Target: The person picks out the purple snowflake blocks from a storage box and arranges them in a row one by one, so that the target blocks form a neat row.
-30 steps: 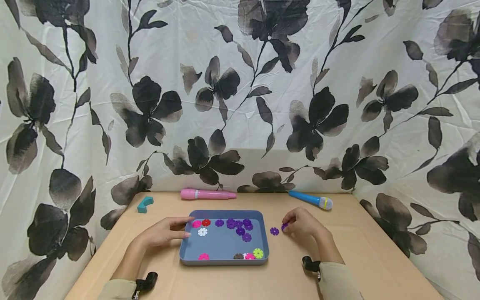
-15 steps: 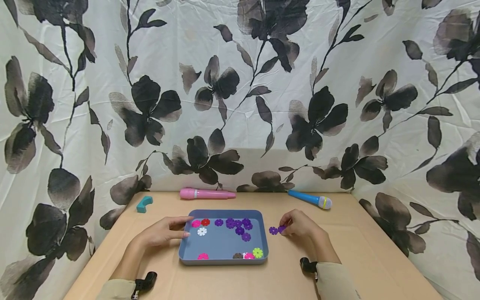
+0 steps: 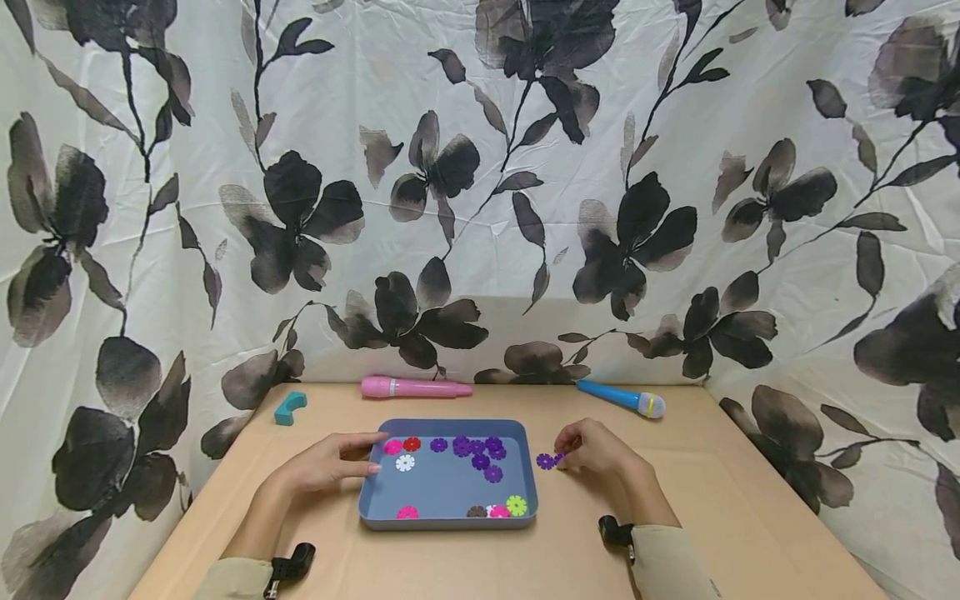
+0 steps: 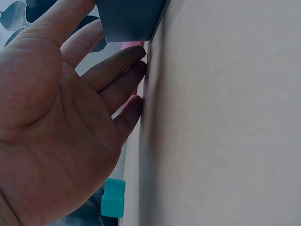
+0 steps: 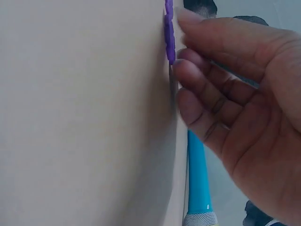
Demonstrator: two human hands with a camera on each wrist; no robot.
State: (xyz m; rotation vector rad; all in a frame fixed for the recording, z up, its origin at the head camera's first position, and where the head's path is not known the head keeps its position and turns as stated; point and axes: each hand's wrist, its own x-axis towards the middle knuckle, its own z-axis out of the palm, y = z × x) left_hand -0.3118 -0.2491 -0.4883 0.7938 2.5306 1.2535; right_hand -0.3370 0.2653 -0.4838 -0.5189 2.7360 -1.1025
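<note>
In the head view my left hand [image 3: 318,463] rests against the left side of a grey-blue tray [image 3: 442,524], index finger at its back corner and thumb at the side wall. Its fingers look loosely extended in the left wrist view, with the tray's corner [image 4: 129,21] beside them. To the right of the tray my right hand [image 3: 596,450] pinches a purple flower-shaped disc [image 3: 558,459], mostly hidden by the fingertips. Another purple disc [image 3: 545,461] lies right beside it on the table. Seen edge-on in the right wrist view, the purple discs [image 5: 170,37] are at my fingertips.
Purple discs [image 3: 479,460] cluster in the tray's back right, with pink, red, white, brown and yellow-green [image 3: 516,506] ones elsewhere inside. Behind stand a pink toy microphone [image 3: 416,388] and a blue one [image 3: 621,400]. A teal block [image 3: 290,408] lies back left, before a floral curtain [image 3: 465,250].
My right hand has slid slightly left with the purple disc, closer to the other disc on the table. The left hand and tray stay put.
</note>
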